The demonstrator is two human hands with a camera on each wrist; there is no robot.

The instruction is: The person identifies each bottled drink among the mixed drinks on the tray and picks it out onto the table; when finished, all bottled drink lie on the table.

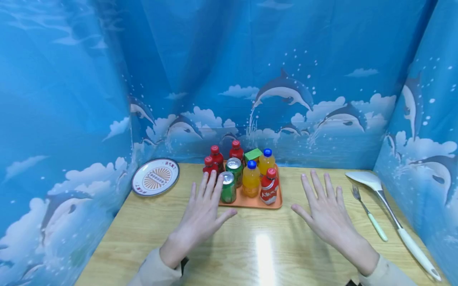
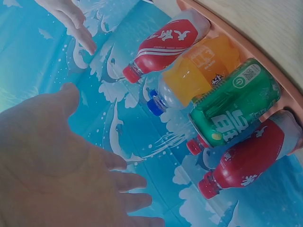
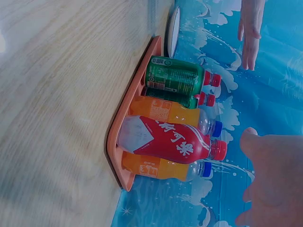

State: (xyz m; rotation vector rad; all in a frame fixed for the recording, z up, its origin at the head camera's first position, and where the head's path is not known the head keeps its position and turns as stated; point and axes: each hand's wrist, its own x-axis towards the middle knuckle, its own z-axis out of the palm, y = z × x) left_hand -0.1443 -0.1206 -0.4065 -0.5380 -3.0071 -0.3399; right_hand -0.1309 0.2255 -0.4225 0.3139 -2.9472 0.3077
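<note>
My left hand (image 1: pixel 202 212) hovers palm down with straight, spread fingers, its fingertips overlapping the left side of an orange tray (image 1: pixel 247 203) in the head view. To the tray's right, my right hand (image 1: pixel 327 216) is also held above the table, fingers spread, holding nothing. On the tray stand two green cans (image 1: pixel 228 190), two orange drink bottles (image 1: pixel 251 180) with blue caps, several red-capped bottles (image 1: pixel 269 188) and a green box (image 1: pixel 253 154). The left hand partly hides the red bottles at the left. In the right wrist view the bottles and cans (image 3: pixel 173 75) stand upright.
A white patterned plate (image 1: pixel 155 177) lies at the table's back left, against the blue dolphin curtain (image 1: pixel 200 79). On the right lie a fork (image 1: pixel 370 214) with a pale green handle and a long white-handled spatula (image 1: pixel 397 218). Curtains enclose the wooden table (image 1: pixel 232 254) on three sides.
</note>
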